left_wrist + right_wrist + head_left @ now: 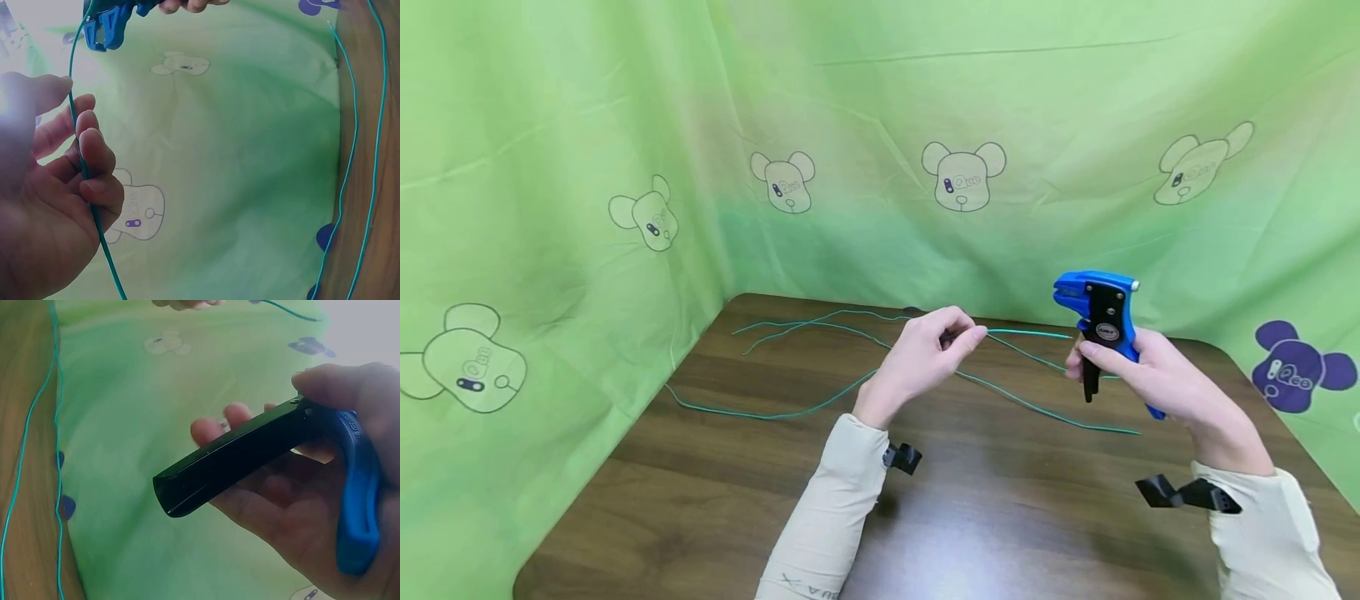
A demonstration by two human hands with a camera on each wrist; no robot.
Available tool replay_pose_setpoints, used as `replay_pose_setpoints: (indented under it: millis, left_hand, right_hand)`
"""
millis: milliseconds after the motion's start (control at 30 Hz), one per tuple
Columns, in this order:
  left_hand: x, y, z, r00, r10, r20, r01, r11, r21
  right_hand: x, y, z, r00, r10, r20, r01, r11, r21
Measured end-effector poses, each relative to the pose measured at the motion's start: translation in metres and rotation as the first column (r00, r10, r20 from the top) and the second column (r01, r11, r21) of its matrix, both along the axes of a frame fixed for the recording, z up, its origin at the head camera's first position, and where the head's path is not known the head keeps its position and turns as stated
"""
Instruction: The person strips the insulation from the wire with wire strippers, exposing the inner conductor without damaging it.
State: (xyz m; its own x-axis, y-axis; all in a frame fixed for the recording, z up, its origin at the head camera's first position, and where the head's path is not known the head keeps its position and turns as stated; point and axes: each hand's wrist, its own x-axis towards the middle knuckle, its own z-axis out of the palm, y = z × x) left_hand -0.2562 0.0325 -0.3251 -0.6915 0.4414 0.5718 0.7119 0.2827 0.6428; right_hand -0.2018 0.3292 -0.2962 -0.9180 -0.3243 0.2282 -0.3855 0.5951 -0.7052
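Over one wooden table (pixel 700 517), both of the person's hands are occupied: the right hand (pixel 1165 377) wraps its fingers around a blue-and-black wire stripper (pixel 1107 308), and the left hand (pixel 925 350) curls its fingers and thumb about a green wire (pixel 1030 333). The stripper is raised at the right, its handles spread apart. That wire's end reaches near its nose without appearing seated there, so the stripping looks prepared rather than done; whether any end is bare cannot be told. Counted: one stripper and apparently three wires, one held, two loose wires (pixel 767 417) on the table.
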Motion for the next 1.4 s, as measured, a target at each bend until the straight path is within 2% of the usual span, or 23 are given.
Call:
replay_pose_setpoints:
  millis: [233,367,567,767,1067,1400]
  left_hand:
    - [-0.001,-0.002,0.004,1.0,-0.02,0.006,0.02,1.0,0.016]
    - [-0.001,-0.008,0.005,1.0,0.006,0.007,-0.006,1.0,0.024]
    - [0.002,-0.018,0.009,1.0,0.02,0.007,-0.021,0.998,0.064]
    - [0.005,-0.021,0.012,1.0,0.022,0.003,-0.022,0.998,0.066]
    - [0.006,-0.027,0.015,0.999,0.03,-0.028,-0.027,0.996,0.088]
    - [0.007,-0.029,0.017,0.999,0.027,-0.025,-0.025,0.997,0.079]
  right_hand:
    - [0.002,-0.006,0.001,0.998,-0.064,-0.027,0.064,0.998,0.002]
    - [0.004,-0.012,-0.001,0.997,-0.073,0.002,0.073,0.997,0.022]
    - [0.0,-0.027,-0.007,0.999,0.025,0.023,-0.025,1.0,0.001]
    - [0.004,-0.035,-0.008,0.996,0.074,0.046,-0.073,0.997,-0.035]
    - [0.007,-0.036,-0.006,0.979,0.191,0.07,-0.18,0.973,-0.142]
    - [0.011,-0.033,-0.006,0.966,0.242,0.093,-0.223,0.959,-0.177]
